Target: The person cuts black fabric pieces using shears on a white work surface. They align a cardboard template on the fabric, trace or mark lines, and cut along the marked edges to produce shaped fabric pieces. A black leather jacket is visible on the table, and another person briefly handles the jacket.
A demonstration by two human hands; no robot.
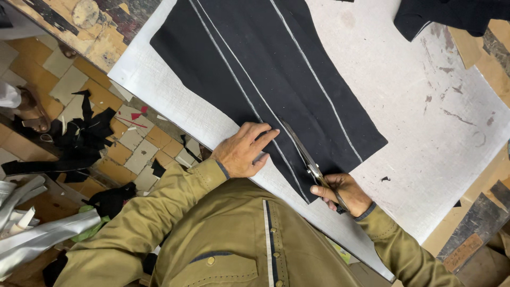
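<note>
The right hand [344, 192] grips a pair of scissors [304, 154], blades partly open along 1 of the chalk lines [319, 79] on the black cloth [276, 69]. The left hand [245, 151] lies flat and spread on the cloth's near edge, holding nothing. The cloth sits on the white counter [425, 122]. Its fingertips lie near the blades: a slip risks a nick, and loose cloth could drag the cut off the line.
</note>
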